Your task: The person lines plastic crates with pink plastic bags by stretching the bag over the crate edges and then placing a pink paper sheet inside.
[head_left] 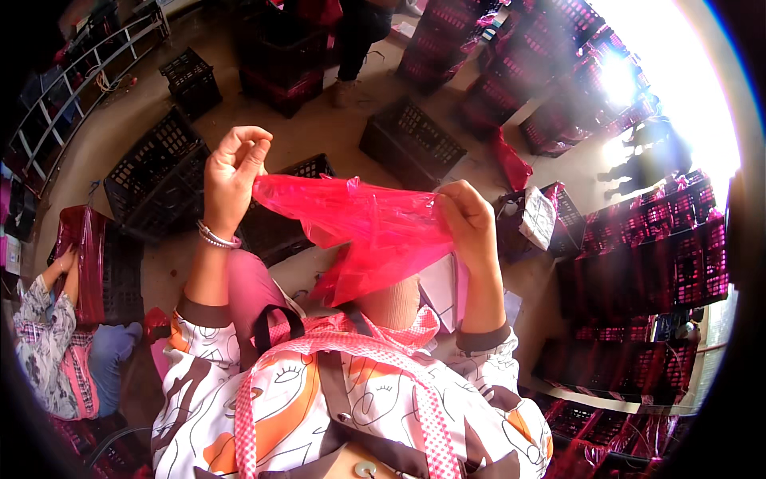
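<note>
A thin, bright pink-red plastic bag or sheet (pixel 359 219) stretches in front of my body, crumpled and sagging in the middle. My right hand (pixel 469 219) pinches its right end between thumb and fingers. My left hand (pixel 235 168) is raised with thumb and fingertips pressed together, above the film's left end. That end reaches the side of my left hand below the thumb; whether curled fingers grip it is hidden. Below the film lie my lap and a pink checked apron (pixel 351 339).
Black plastic crates stand ahead, one at centre (pixel 411 140) and one at left (pixel 155 172). Stacked crates with pink-red film (pixel 638 267) line the right. A co-worker's hands (pixel 68 263) touch a film-lined crate (pixel 84 247) at far left. Another person's legs (pixel 359 40) stand ahead.
</note>
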`<act>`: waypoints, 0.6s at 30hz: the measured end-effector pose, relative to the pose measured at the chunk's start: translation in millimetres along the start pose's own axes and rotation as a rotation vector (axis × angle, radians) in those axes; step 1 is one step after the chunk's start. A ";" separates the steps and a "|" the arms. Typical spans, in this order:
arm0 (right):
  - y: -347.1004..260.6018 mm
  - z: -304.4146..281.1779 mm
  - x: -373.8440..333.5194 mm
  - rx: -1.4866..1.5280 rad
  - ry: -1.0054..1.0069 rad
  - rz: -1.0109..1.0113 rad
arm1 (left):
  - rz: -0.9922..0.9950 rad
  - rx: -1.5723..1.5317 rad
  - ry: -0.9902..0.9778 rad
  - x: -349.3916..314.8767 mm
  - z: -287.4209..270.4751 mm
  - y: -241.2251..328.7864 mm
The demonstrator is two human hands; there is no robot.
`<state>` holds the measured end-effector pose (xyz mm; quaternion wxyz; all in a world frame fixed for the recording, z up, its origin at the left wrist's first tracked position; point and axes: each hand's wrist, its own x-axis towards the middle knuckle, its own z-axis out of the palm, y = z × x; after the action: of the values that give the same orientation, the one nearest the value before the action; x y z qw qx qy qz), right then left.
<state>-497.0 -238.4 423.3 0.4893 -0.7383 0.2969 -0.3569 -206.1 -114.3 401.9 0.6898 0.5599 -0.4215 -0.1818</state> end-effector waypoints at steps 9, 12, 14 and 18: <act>3.9 7.8 -10.0 0.058 -0.082 -0.068 | 0.493 0.592 -0.138 -13.9 40.7 24.5; -6.2 9.8 -4.5 0.037 -0.187 -0.108 | 0.250 0.394 -0.611 -28.6 59.1 12.9; -15.4 1.2 -5.2 0.087 -0.128 -0.044 | 0.191 0.310 -0.453 -22.8 51.4 0.0; -4.1 -20.3 -8.0 0.016 0.002 -0.003 | 0.035 0.258 -0.283 -10.0 4.3 5.7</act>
<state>-517.8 -241.0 430.6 0.4942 -0.7344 0.2936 -0.3607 -216.6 -108.0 403.5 0.5492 0.6051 -0.5439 -0.1910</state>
